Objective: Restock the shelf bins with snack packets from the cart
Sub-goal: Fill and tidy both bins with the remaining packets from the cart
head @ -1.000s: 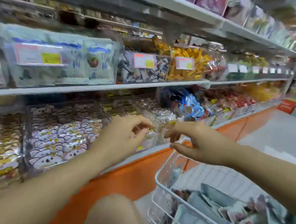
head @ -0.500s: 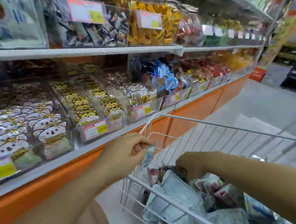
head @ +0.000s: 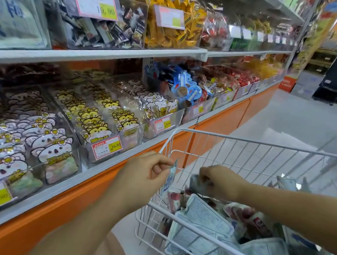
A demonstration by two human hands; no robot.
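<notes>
Left hand [head: 144, 172] pinches a white-blue packet [head: 168, 181]; at three o'clock, right hand [head: 220, 181] grips a grey packet [head: 195, 180] in white wire cart [head: 244, 140].

Lower white shelf [head: 102, 167] with clear bins [head: 136, 133] of snack packets [head: 94, 118].

A price of 19.90 is printed on the yellow patch of the red-edged tag [head: 95, 3] fixed to the clear bin of dark packets [head: 102, 32] on the upper shelf. "¥16.80" is shown on the lower tag [head: 106, 147], on the bin of yellow cat packets [head: 94, 118]. A price ending in 6.80 is seen on the neighbouring tag [head: 162, 124]. The small print on the packets in the cart [head: 200, 218] is too blurred to be read.
</notes>
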